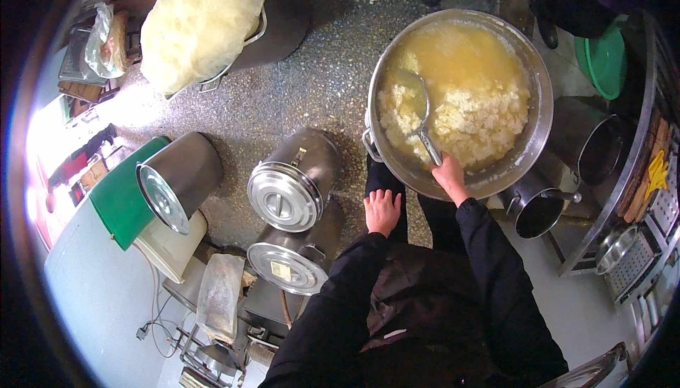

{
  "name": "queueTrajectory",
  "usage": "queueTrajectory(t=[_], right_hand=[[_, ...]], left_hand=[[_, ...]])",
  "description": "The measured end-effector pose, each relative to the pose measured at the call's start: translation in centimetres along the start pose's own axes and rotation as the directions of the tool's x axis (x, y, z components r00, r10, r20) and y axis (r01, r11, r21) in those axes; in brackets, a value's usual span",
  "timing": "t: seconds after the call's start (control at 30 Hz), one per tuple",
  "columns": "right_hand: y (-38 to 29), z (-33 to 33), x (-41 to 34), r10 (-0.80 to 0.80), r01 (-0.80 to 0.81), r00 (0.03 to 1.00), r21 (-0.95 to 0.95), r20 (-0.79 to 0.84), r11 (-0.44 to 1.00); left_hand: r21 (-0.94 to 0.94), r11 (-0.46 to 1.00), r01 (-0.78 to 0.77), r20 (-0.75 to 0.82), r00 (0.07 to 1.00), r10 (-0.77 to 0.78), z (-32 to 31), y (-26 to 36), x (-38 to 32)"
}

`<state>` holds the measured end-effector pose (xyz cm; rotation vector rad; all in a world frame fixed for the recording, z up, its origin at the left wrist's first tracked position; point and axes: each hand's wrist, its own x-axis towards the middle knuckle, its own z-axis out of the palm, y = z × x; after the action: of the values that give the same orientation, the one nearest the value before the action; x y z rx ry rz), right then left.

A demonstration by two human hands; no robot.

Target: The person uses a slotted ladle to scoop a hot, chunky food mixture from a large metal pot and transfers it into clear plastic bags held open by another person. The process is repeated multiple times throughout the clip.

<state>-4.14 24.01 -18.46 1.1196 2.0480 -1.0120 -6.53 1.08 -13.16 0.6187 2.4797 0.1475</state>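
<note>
A wide round metal pot (545,106) stands in front of me. Yellowish liquid (462,56) fills its far part, and pale curd-like lumps (481,122) gather at the near side. My right hand (451,178) grips the handle of a large metal ladle (429,146) at the pot's near rim. The ladle's bowl sits at the left inside the pot, partly under the liquid. Below the pot's side handle (372,145), my left hand (383,210) lies palm down, apparently on my leg, holding nothing, with its fingers slightly apart.
Lidded steel pots (284,196) stand left on the speckled floor (239,101). A cloth-covered vessel (207,21) is at upper left. Right of the pot are dark metal pots (539,212), a green basin (603,64) and a metal-edged counter (632,165). Another person's shoe (544,24) shows beyond the pot.
</note>
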Motion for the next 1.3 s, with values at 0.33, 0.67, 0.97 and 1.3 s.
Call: queueTrajectory(t=[0.33, 0.67, 0.97, 1.3], right_hand=[[0.9, 0.7, 0.6, -0.126, 0.127, 0.992, 0.177, -0.02, 0.976], [-0.1, -0.3, 0.9, 0.054, -0.057, 0.997, -0.046, -0.056, 0.997], [0.4, -1.0, 0.2, -0.034, 0.042, 0.997, 0.117, -0.065, 0.992], [0.3, -1.5, 0.0, -0.058, 0.063, 0.996, 0.072, -0.073, 0.995]], left_hand=[[-0.01, 1.0, 0.011, 0.009, 1.0, -0.011, -0.2, 0.3, 0.1], [-0.022, 1.0, 0.021, 0.022, 1.0, -0.02, -0.2, 0.4, 0.2], [-0.023, 1.0, 0.015, 0.001, 1.0, -0.015, 0.0, 0.3, -0.1], [-0.034, 0.999, 0.012, -0.034, 0.999, -0.013, 0.2, 0.1, -0.5]])
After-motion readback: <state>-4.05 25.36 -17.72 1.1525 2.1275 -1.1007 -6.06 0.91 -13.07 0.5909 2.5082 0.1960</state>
